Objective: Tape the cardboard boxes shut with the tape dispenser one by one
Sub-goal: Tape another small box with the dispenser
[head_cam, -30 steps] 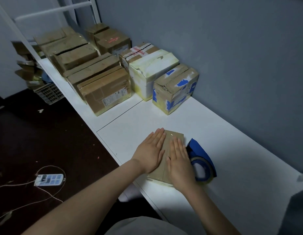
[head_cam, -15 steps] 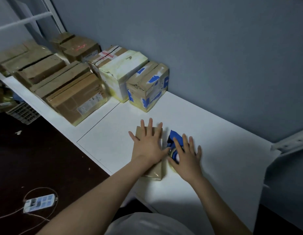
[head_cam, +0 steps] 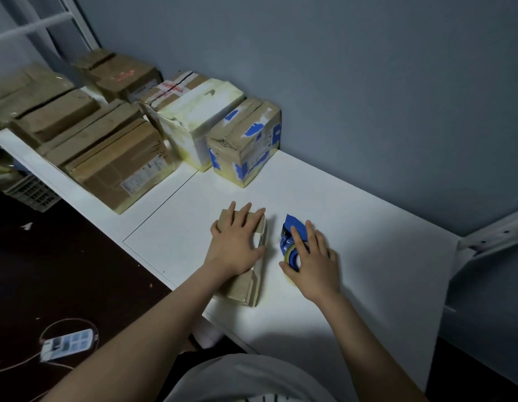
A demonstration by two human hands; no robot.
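Pressing my left hand (head_cam: 237, 245) flat on the small brown cardboard box (head_cam: 246, 285), I keep the fingers straight and spread across its top, with the thumb out along the box's 3 o'clock edge. The box lies on the white tabletop (head_cam: 368, 271), near the table's front edge and right in front of me.

Just beside it, at its 3 o'clock and not touching it, lies the blue plastic tape dispenser with its roll of tape (head_cam: 292, 227). My right hand (head_cam: 313, 256) grips it: the fingers are laid over the top and the thumb is hooked against the roll on the side nearest me. The dispenser's blue nose points toward 12 o'clock, away from me.

At 12 o'clock from the small box, well apart and close to the grey-blue wall (head_cam: 368, 82), stands a brown carton patched with blue tape (head_cam: 246, 140). A white, yellow-stained carton (head_cam: 194, 117) sits against it at its 10 o'clock, and more brown cartons, one a large carton with a printed label (head_cam: 121, 166), crowd the table farther toward 10 o'clock.

Down on the dark floor at 8 o'clock lies a white power strip with a looped cord (head_cam: 67, 342).
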